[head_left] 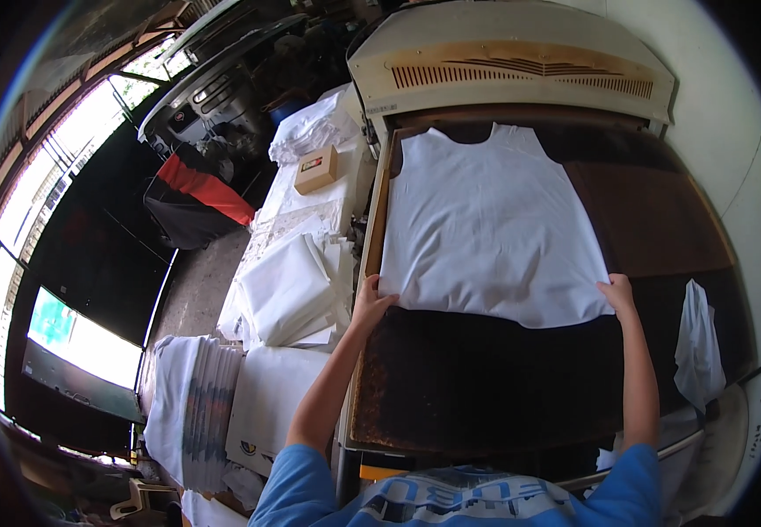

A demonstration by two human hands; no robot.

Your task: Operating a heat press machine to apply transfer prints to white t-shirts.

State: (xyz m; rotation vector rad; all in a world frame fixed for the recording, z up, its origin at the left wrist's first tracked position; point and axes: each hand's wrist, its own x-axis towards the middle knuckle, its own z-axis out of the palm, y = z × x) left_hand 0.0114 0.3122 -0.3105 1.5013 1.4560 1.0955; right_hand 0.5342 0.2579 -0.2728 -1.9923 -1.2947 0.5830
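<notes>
- The white cloth panel [486,220], cut with a neck scoop and armhole curves, lies on the dark bed [486,378] of a machine; its neck end points toward the cream hood [521,44], its lower edge toward the person, its left side near the bed's left rim.
- The left hand [370,305] grasps the panel's lower left corner, thumb uppermost; the right hand [619,295] pinches the lower right corner; neither has let go.
- As far as the view shows, the spreading looks mostly done; the panel is opened out in a single broad shape, and the neck end lies down on the bed without a hand on it.
- What seems left is the smoothing; soft creases run across the middle and lower part, and the lower edge sags in a curve between the two hands; whether that edge touches the bed all along, I cannot tell.
- A brown patch [652,215] shows on the bed to the right of the panel; a crumpled white cloth strip [699,347] lies near the bed's right edge, apart from both hands.
- To the left, loose white sheets [288,290], a small cardboard box [316,169] and a layered white stack [191,413] sit untouched.
</notes>
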